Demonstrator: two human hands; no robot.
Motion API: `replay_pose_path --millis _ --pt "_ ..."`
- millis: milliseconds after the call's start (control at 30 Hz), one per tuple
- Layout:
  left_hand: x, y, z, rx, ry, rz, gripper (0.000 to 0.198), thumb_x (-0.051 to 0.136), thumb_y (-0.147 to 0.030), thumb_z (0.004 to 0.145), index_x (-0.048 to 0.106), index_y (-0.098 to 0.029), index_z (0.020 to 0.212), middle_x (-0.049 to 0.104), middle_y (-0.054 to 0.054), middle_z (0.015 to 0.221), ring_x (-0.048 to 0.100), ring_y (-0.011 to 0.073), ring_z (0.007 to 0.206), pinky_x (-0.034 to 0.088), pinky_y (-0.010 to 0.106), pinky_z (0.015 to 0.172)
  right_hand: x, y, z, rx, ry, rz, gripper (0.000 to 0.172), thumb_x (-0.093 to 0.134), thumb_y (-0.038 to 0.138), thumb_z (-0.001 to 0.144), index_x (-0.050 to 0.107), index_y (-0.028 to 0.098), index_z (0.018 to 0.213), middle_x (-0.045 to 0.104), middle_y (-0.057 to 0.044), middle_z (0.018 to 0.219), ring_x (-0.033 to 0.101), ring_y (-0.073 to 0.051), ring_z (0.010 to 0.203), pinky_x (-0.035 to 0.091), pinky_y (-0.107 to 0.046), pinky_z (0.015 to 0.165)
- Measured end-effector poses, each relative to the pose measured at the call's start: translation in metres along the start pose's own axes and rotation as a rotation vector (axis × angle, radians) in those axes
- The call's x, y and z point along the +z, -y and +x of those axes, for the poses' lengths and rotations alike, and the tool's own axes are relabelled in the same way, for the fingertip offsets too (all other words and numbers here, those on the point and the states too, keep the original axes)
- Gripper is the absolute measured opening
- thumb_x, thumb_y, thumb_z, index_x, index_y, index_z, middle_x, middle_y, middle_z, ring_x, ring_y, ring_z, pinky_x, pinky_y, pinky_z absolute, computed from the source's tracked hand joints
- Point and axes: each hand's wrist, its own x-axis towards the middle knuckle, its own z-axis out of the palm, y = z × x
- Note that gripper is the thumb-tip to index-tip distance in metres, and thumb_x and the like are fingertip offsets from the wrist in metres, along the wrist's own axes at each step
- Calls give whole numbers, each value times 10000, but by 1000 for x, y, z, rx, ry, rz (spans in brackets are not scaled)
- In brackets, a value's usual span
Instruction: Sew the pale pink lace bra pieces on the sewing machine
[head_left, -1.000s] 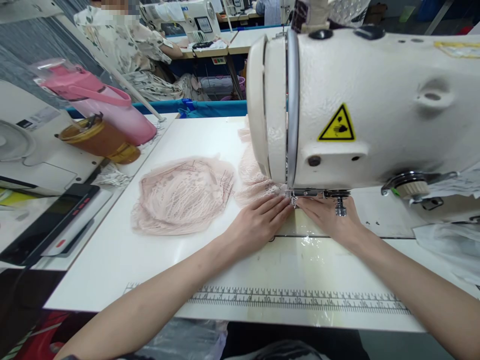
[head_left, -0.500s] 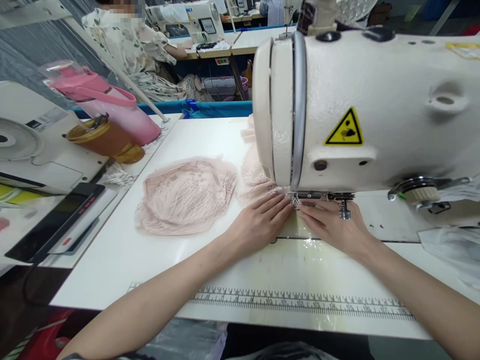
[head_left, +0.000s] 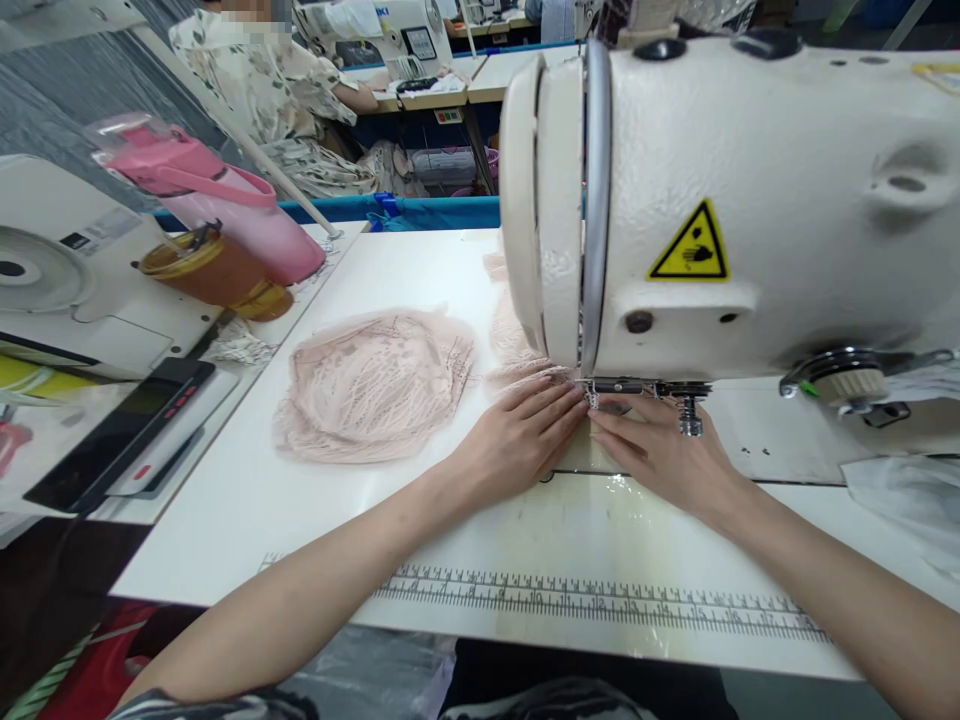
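Note:
A cream sewing machine [head_left: 750,200] fills the right half of the view. My left hand [head_left: 521,435] lies flat on the table, fingers stretched toward the presser foot [head_left: 600,388], touching the edge of a pale pink lace piece [head_left: 517,350] that runs behind the machine head. My right hand [head_left: 660,450] rests flat just right of the foot, fingers extended and pointing at the needle area. A stack of pink lace pieces [head_left: 375,385] lies left of my left hand.
A pink bottle [head_left: 225,210] and a brown cup [head_left: 214,275] stand at the left beside a black control panel [head_left: 127,425]. A printed ruler [head_left: 600,600] runs along the table's front edge. Another person sits at a machine in the background [head_left: 277,90].
Both hands have drawn slightly back toward me from the presser foot. The view has shifted a little; the lace stack has stayed put.

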Motion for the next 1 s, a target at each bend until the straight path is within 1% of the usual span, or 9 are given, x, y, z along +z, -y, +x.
replay_pose_path --millis 67,200,300,433,600,700,867,1000 --pt "1 0 -1 -10 9 -7 333 436 -207 975 555 -102 1268 573 89 1315 537 207 1238 395 398 1111 0 1 0 16 11 -12 225 486 362 950 669 321 1075 698 65 1088 662 -160 824 358 -372 891" --pt "2 0 -2 -27 14 -35 341 450 -213 971 550 -98 1276 569 99 1318 539 217 1237 387 412 1114 0 0 -2 24 74 -7 256 453 387 961 659 334 1103 701 39 1077 663 -176 831 361 -402 907" --pt "2 -1 -1 -36 15 -49 347 450 -217 972 550 -89 1278 575 108 1310 544 223 1230 391 420 1109 0 -1 -2 16 104 4 269 437 399 965 652 336 1114 697 38 1087 659 -187 829 375 -410 874" --pt "2 -1 -1 -36 13 -43 346 454 -220 970 551 -94 1278 572 103 1314 538 220 1237 381 416 1116 0 -2 -2 9 84 -2 258 452 392 960 653 325 1108 680 43 1138 654 -189 839 379 -385 823" --pt "1 -1 -1 -45 12 -27 333 454 -227 972 560 -108 1264 584 87 1301 541 208 1235 388 404 1114 1 -1 -3 -4 61 -25 258 452 375 965 637 314 1133 685 51 1128 656 -179 809 356 -399 866" --pt "0 -1 0 -51 14 -38 329 454 -230 972 567 -105 1255 591 89 1291 546 208 1229 394 408 1111 0 1 -1 -7 60 -35 253 461 370 962 638 305 1130 672 55 1158 653 -167 787 353 -396 871" --pt "-1 -1 1 -51 30 -40 340 449 -241 971 561 -100 1259 594 95 1285 552 214 1223 407 418 1100 -3 2 2 -10 79 -33 258 458 364 962 650 294 1120 659 33 1191 647 -163 805 355 -400 915" --pt "-1 -1 1 -54 21 -43 347 447 -244 970 561 -86 1258 595 107 1280 549 224 1226 419 419 1089 -2 4 1 11 88 -47 252 481 357 951 653 301 1126 657 19 1195 641 -175 856 367 -404 922"
